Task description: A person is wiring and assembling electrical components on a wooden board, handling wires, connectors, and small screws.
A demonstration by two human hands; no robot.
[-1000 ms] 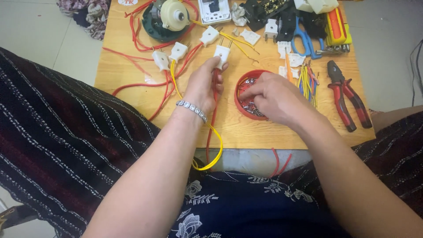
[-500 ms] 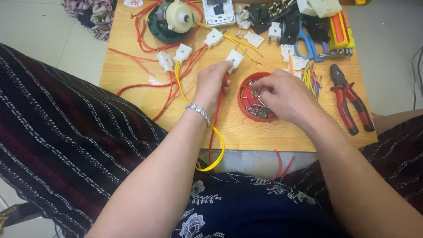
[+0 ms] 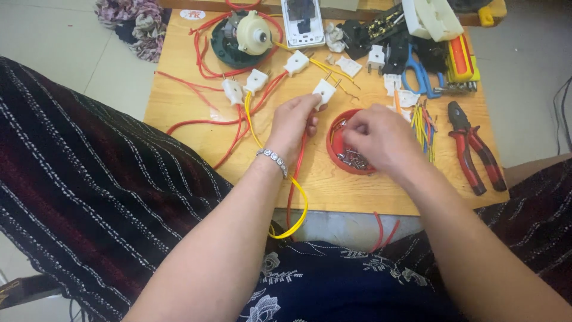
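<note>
One head-worn view, aimed steeply down from above the lap; wooden table [image 3: 179, 113] seen close, its far edge cropped at top.

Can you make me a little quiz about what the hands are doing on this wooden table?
1. True or false: the left hand holds a white plug.
2. Where do the right hand's fingers reach? A) the red dish of screws, B) the blue scissors, C) the red pliers.
3. Which two colours are the wires running down from the held plug?

Key: 1 true. 2 A. 3 red and yellow.
</note>
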